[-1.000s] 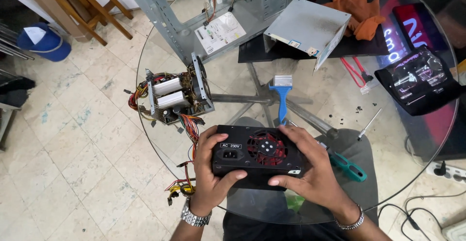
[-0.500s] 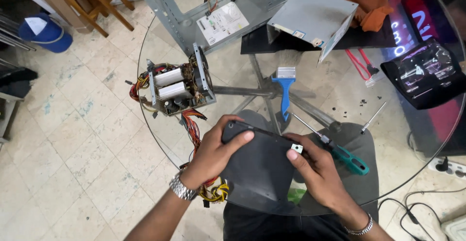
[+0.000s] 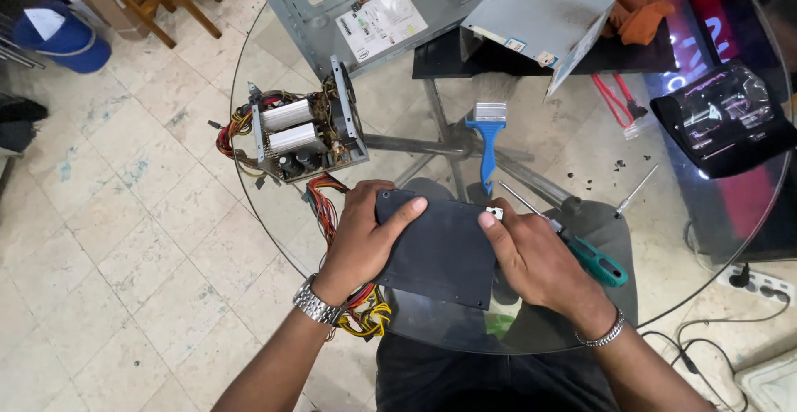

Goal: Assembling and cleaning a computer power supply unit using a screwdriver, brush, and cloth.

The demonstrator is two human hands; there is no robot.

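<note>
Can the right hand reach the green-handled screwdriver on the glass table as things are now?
Probably yes. The green-handled screwdriver lies just beside the right hand, with nothing lying over it. But that hand and the left hand both grip the black box, so it must let go first.

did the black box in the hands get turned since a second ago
Yes. The black box showed its red fan then; now a plain dark face is up, in both hands, nearer the green-handled screwdriver.

the black metal box [image 3: 440, 250] in my hands is a flat-sided power supply case, plain dark panel turned up and tilted slightly, one corner carrying a small pale tab. it sits over the near edge of the glass table [image 3: 274, 238], just right of the opened power supply [image 3: 303, 134].
</note>
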